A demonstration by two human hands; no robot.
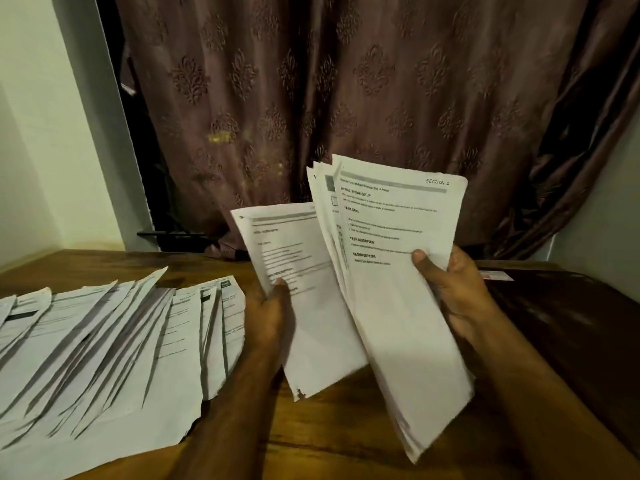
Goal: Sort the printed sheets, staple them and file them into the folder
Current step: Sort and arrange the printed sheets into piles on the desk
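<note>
Sorting is underway. The right hand [453,292] grips a thick stack [398,271] above the wooden table [311,445], thumb pressed on the top page. The left hand [268,313] pinches 1 sheet [294,271] just left of that stack. Fanned sheets [104,348] lie far left on the table. My read: stapling and filing remain; I can't make out a stapler or folder.

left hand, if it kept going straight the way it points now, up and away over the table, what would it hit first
Probably the patterned curtain behind the table edge. The left hand, gripping a printed sheet, has nothing else ahead, though depth is unclear.
</note>
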